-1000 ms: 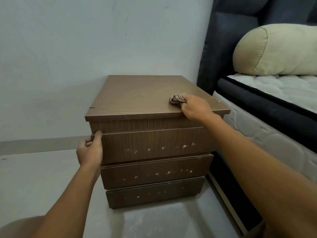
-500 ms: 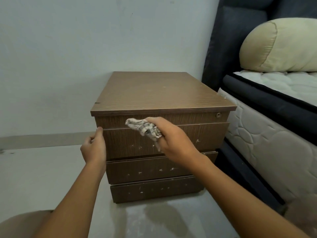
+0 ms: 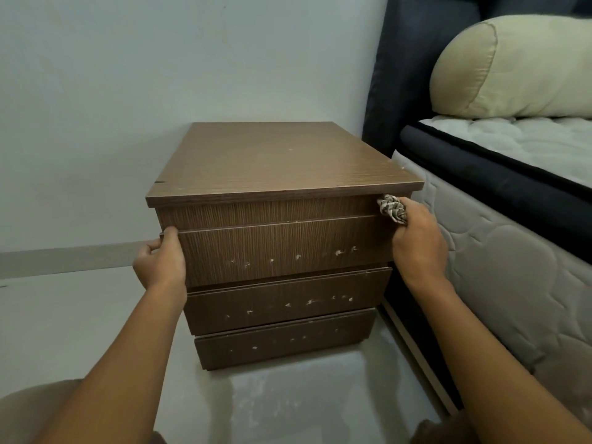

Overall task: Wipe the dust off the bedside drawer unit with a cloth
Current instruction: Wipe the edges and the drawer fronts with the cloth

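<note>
Brown drawer unit (image 3: 282, 165) stands on the floor (image 3: 64, 315), back to the wall (image 3: 160, 75). Right hand (image 3: 416, 248): fingers clamped round a bunched patterned cloth (image 3: 392, 211), which sits against the unit's front right corner, just under the overhang of the top panel. Left hand (image 3: 160, 264): fingers curled round the left edge of the top drawer (image 3: 282, 251), thumb on its front at the upper left corner. All three drawer fronts carry pale specks (dust or chips, can't tell). Mattress (image 3: 512, 267) just to the right of the unit, with a cream pillow (image 3: 512, 68) on it.
</note>
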A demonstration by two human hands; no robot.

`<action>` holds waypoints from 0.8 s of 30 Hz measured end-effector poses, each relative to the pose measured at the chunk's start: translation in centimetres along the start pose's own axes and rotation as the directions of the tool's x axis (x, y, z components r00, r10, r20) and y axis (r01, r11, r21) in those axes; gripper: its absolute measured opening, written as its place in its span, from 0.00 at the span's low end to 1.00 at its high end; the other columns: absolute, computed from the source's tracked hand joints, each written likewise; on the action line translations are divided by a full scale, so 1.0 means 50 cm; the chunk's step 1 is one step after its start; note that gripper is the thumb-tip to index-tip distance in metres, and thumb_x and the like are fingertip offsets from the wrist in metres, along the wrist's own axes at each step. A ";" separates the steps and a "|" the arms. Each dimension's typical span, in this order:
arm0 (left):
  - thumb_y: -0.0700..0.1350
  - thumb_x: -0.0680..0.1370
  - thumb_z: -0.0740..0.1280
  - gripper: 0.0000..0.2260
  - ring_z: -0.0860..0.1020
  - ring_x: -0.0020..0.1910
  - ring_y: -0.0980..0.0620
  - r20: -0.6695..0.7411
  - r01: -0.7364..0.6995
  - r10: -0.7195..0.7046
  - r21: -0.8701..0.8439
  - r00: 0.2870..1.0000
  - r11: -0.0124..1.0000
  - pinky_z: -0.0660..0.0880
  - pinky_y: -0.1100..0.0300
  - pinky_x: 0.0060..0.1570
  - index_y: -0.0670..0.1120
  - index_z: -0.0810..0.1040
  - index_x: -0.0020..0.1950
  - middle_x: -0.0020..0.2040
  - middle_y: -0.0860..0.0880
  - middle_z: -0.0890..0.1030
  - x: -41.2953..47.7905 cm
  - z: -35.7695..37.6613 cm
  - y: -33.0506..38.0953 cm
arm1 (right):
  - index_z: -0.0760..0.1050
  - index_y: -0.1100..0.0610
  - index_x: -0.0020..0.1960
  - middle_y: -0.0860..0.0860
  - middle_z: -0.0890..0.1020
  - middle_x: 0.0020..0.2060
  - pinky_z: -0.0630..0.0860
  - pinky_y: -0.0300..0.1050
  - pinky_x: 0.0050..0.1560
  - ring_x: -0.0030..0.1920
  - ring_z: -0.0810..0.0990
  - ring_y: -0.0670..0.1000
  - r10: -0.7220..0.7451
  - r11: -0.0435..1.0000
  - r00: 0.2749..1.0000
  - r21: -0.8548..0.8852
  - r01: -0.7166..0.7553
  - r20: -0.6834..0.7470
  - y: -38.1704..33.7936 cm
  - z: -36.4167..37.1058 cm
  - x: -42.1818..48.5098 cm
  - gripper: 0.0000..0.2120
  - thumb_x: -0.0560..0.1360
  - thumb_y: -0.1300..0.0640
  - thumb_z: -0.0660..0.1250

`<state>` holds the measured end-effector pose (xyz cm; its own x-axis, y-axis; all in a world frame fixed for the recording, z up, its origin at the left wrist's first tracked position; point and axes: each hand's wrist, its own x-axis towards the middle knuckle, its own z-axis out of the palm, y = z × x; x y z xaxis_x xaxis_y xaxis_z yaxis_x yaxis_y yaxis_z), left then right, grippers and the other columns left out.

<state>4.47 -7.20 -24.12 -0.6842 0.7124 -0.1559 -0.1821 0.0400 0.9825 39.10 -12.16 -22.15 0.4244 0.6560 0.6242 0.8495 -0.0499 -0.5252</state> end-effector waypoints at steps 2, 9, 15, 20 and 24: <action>0.56 0.74 0.66 0.12 0.73 0.38 0.56 0.006 -0.003 0.003 0.007 1.000 1.000 0.69 0.60 0.39 0.47 0.76 0.46 0.39 0.53 0.76 0.002 -0.001 0.000 | 0.72 0.52 0.67 0.53 0.79 0.59 0.73 0.55 0.57 0.58 0.76 0.57 0.008 0.999 0.999 -0.052 -0.006 0.041 0.009 0.007 0.005 0.22 0.76 0.66 0.56; 0.55 0.75 0.66 0.12 0.74 0.40 0.56 0.016 -0.022 0.022 0.017 1.000 1.000 0.69 0.60 0.40 0.46 0.76 0.46 0.41 0.52 0.77 0.007 -0.004 -0.001 | 0.73 0.56 0.66 0.55 0.79 0.61 0.56 0.56 0.74 0.63 0.75 0.56 -0.068 0.996 0.993 -0.047 0.072 0.092 -0.003 0.034 -0.009 0.24 0.73 0.70 0.59; 0.55 0.75 0.66 0.12 0.74 0.39 0.56 0.011 -0.023 0.023 0.008 1.000 1.000 0.68 0.62 0.37 0.46 0.76 0.46 0.40 0.52 0.76 0.005 -0.002 0.000 | 0.73 0.56 0.64 0.54 0.80 0.57 0.61 0.58 0.72 0.61 0.75 0.55 -0.133 0.991 0.981 0.003 0.134 0.140 -0.031 0.042 -0.016 0.20 0.73 0.67 0.59; 0.56 0.75 0.67 0.13 0.73 0.38 0.57 0.036 -0.048 0.048 0.013 0.998 0.999 0.67 0.63 0.34 0.46 0.76 0.44 0.39 0.52 0.76 0.005 -0.009 -0.009 | 0.74 0.55 0.62 0.51 0.80 0.55 0.58 0.54 0.74 0.60 0.75 0.53 -0.179 0.984 0.968 0.051 0.173 0.174 -0.060 0.059 -0.029 0.18 0.74 0.65 0.59; 0.57 0.76 0.65 0.14 0.73 0.36 0.56 0.063 -0.069 0.067 0.040 0.996 0.997 0.66 0.63 0.33 0.46 0.76 0.43 0.37 0.51 0.75 0.005 -0.019 -0.008 | 0.76 0.55 0.60 0.50 0.81 0.52 0.58 0.52 0.74 0.57 0.76 0.50 -0.236 0.971 0.959 0.083 0.225 0.159 -0.101 0.079 -0.047 0.16 0.75 0.63 0.60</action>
<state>3.72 -7.70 -24.67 -0.6487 0.7565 -0.0834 -0.1060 0.0187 0.9942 32.58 -10.47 -23.23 0.1567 0.7604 0.6303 0.8940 0.1620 -0.4177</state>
